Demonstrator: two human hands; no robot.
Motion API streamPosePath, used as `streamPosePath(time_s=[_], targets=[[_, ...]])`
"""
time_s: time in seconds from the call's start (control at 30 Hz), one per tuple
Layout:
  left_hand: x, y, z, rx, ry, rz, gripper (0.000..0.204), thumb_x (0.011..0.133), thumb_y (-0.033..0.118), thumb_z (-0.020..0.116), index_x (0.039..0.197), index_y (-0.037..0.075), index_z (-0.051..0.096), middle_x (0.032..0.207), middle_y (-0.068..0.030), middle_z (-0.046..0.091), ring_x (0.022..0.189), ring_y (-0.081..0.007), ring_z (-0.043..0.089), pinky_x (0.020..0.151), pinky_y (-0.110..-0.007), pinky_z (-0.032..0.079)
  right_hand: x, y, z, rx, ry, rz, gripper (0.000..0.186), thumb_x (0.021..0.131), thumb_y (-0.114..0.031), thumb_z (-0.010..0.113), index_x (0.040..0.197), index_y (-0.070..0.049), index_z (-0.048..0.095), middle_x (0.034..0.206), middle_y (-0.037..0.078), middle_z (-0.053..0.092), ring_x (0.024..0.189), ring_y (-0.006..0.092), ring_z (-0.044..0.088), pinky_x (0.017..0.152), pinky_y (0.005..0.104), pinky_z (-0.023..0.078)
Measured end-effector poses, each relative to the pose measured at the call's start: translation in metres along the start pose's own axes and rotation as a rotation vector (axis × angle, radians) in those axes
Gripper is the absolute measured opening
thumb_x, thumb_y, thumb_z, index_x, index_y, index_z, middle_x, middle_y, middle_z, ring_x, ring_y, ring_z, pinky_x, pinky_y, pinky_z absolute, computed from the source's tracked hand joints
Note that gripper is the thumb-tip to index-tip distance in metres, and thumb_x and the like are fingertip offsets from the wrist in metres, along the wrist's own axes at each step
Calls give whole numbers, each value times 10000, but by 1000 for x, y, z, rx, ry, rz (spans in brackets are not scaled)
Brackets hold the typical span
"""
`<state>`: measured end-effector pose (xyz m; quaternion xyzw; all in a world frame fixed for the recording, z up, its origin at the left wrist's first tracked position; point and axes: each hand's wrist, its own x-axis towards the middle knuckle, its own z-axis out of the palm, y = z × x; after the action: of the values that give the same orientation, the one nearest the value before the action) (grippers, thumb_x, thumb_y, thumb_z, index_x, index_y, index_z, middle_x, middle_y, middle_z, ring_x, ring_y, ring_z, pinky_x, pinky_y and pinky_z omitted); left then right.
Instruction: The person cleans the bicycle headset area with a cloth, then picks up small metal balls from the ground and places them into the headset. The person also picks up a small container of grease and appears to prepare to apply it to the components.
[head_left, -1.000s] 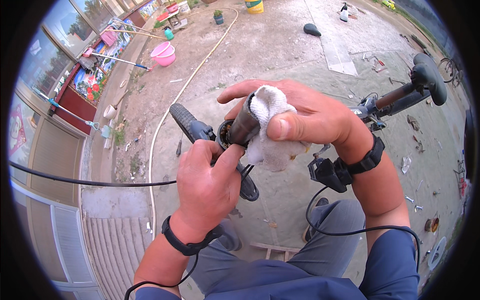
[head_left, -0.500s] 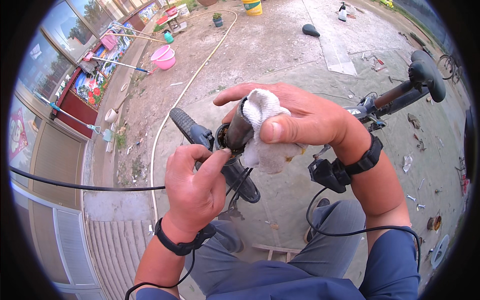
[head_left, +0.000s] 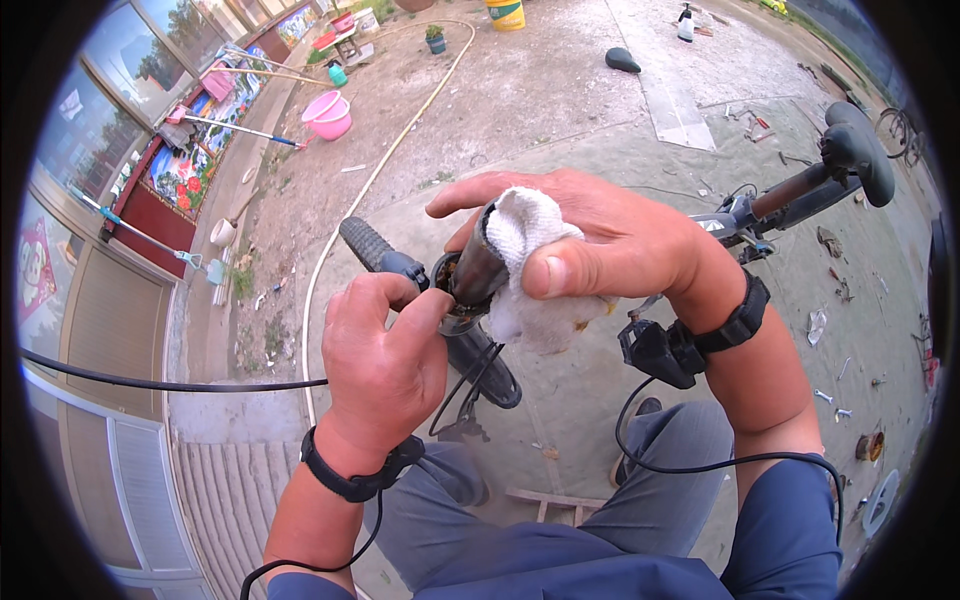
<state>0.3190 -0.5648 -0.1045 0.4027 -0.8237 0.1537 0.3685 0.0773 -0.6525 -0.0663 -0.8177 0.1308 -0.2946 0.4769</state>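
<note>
A bare dark metal tube (head_left: pixel 479 268) stands tilted in the open round head-tube end (head_left: pixel 441 275) of a bicycle, where brown grease shows inside. My right hand (head_left: pixel 620 235) is closed around a white cloth (head_left: pixel 530 235), stained at its lower edge, and presses it against the tube's right side. My left hand (head_left: pixel 385 365) has thumb and forefinger together at the near rim of the round opening; whatever they pinch is hidden. Beyond the left hand the front tyre (head_left: pixel 365 243) shows, and black cables (head_left: pixel 470 385) hang below.
The bicycle's saddle (head_left: pixel 862 155) and frame extend to the right. Wrenches (head_left: pixel 833 405) and a metal ring (head_left: pixel 869 446) lie on the ground at right. A loose black saddle (head_left: pixel 622 61), pink basins (head_left: pixel 328 115) and a pale hose (head_left: pixel 370 180) lie farther off. Concrete steps (head_left: pixel 225 500) are at left.
My left hand has shifted slightly left, its thumb and forefinger still at the rim. My right hand and the cloth have moved slightly down along the tube.
</note>
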Motion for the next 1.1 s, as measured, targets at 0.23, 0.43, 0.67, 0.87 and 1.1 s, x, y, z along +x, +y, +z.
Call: streamPosePath(time_s=[0.23, 0.43, 0.67, 0.87, 1.1], targets=[[-12, -3, 0, -128, 104, -28, 422, 656, -101, 623, 1031, 85, 678, 895, -92, 567, 747, -277, 537, 650, -399, 416, -2, -7, 5, 69, 19, 64, 1040, 822, -721, 672, 1460, 67, 441, 1072, 135, 714, 1001, 229, 679, 883, 351, 523], [-17, 11, 4, -99, 22, -12, 451, 642, -67, 647, 1058, 98, 701, 901, -77, 570, 743, -270, 537, 645, -392, 412, -2, -3, 6, 68, 28, 10, 949, 839, -724, 643, 1355, 65, 536, 1030, 143, 718, 1018, 264, 672, 999, 400, 473], [-15, 15, 9, -39, 25, -16, 431, 655, -45, 658, 1058, 105, 702, 897, -76, 568, 742, -267, 543, 644, -395, 411, 0, 2, 6, 20, 35, -52, 820, 858, -716, 611, 1082, 69, 677, 987, 159, 719, 1058, 311, 657, 1160, 482, 347], [-9, -4, 3, 14, 40, -7, 464, 669, -73, 650, 1098, 100, 685, 905, -84, 569, 748, -276, 548, 652, -399, 411, -4, -6, 5, 84, 22, 67, 1016, 814, -733, 659, 1385, 93, 503, 1051, 157, 713, 1012, 266, 679, 955, 388, 498], [-12, 1, 0, -17, 31, 3, 455, 717, -117, 617, 1134, 58, 661, 900, -116, 566, 745, -281, 547, 647, -380, 432, -3, -6, 6, 107, 23, 61, 1044, 812, -723, 670, 1422, 99, 465, 1074, 160, 711, 1013, 264, 680, 929, 382, 509]])
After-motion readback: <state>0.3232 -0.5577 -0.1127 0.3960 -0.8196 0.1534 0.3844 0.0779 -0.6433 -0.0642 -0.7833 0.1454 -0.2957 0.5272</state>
